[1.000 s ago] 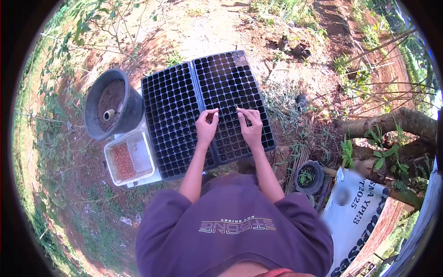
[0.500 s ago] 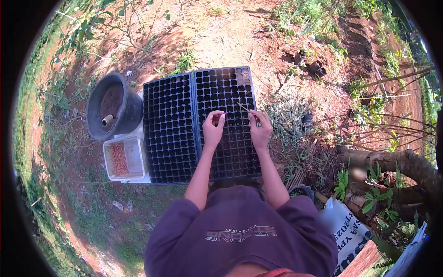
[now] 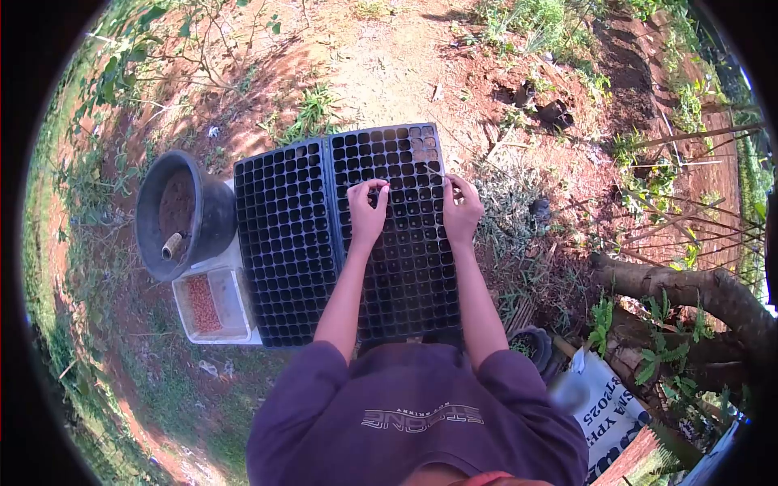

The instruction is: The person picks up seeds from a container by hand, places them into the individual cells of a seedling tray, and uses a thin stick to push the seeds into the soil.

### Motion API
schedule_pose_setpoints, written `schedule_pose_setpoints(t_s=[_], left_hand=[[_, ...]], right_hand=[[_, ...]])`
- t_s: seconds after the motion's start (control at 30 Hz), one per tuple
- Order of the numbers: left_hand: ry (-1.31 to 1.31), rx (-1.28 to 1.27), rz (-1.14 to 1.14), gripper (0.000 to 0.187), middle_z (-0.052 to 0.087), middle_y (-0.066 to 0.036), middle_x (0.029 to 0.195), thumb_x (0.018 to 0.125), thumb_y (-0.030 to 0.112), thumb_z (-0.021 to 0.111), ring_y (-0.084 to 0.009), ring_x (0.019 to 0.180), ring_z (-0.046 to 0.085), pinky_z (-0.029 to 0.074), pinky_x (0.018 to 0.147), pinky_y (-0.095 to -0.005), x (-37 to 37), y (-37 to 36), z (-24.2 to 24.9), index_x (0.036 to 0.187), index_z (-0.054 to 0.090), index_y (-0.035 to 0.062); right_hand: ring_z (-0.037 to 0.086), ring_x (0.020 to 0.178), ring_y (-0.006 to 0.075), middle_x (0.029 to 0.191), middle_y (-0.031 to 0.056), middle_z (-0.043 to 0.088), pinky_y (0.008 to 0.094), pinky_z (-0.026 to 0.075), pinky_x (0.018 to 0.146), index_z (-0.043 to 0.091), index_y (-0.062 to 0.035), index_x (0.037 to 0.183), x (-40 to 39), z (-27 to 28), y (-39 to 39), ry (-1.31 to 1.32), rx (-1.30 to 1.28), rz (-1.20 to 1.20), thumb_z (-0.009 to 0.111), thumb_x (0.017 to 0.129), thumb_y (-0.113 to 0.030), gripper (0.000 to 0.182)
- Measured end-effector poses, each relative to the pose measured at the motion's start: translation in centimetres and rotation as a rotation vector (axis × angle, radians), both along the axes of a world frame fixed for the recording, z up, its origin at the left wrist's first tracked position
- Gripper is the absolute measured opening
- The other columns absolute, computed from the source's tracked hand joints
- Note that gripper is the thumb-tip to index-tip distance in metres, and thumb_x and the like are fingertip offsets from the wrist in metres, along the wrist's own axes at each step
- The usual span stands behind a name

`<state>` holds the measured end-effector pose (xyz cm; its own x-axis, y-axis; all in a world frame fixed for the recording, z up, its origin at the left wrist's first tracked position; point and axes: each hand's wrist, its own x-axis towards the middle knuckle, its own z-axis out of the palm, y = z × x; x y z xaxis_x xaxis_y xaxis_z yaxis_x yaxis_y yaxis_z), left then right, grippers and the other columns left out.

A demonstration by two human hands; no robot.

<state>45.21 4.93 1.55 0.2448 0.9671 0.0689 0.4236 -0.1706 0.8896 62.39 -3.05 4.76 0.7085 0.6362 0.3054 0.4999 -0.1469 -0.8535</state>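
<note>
Right hand (image 3: 463,212), stick (image 3: 435,171) farther up tray (image 3: 409,271)

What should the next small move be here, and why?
Probably bring the tip of the thin stick down into a cell of the right-hand tray. The right hand grips the stick near the tray's right edge, its tip already over the cells. The left hand is also over that tray, fingertips close together; whether it holds anything is too small to tell.

Bright daylight with pale glare on the soil, dappled shadows, and fisheye-bent edges darkening to black.
</note>
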Motion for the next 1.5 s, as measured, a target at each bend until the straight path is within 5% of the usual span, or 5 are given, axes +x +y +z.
schedule_pose_setpoints(t_s=[0.1,0.23,0.77,1.5], left_hand=[[0.051,0.200,-0.041,0.012,0.067,-0.003,0.116,0.092,0.015,0.072,-0.0294,0.124,0.047,0.034,0.109,-0.0427,0.9,1.8,-1.1,0.103,0.070,0.0097],[0.144,0.312,0.004,0.013,0.060,-0.005,0.132,0.092,0.017,0.074,-0.0313,0.131,0.042,0.033,0.113,-0.0456,2.6,2.9,-2.5,0.104,0.071,0.0125],[0.017,0.181,0.044,0.013,0.067,-0.005,0.120,0.093,0.017,0.074,-0.0255,0.121,0.054,0.035,0.109,-0.0394,5.7,2.2,-3.1,0.104,0.070,0.0116],[0.052,0.186,0.042,0.012,0.067,-0.006,0.120,0.093,0.017,0.073,-0.0258,0.120,0.053,0.037,0.105,-0.0395,4.5,2.9,-2.6,0.103,0.070,0.0115]], right_hand=[[0.069,0.086,0.0240,0.098,0.0090,0.074,0.0338,0.053,0.073,0.074,-0.0047,0.103,0.4,-0.3,1.4,-0.070,0.004,0.016,0.072,0.091,-0.006,0.012],[0.065,0.089,0.0256,0.096,0.0075,0.074,0.0366,0.052,0.080,0.074,-0.0056,0.102,0.5,-1.2,2.5,-0.212,-0.008,0.023,0.073,0.087,-0.003,0.016],[0.060,0.087,0.0245,0.093,0.0047,0.074,0.0369,0.051,0.080,0.074,-0.0069,0.101,2.5,-2.6,4.6,-0.237,-0.058,0.109,0.076,0.082,0.001,0.021],[0.061,0.090,0.0263,0.095,0.0048,0.074,0.0379,0.052,0.081,0.073,-0.0067,0.099,1.8,-2.6,4.9,-0.259,-0.078,0.138,0.075,0.082,-0.001,0.018]])
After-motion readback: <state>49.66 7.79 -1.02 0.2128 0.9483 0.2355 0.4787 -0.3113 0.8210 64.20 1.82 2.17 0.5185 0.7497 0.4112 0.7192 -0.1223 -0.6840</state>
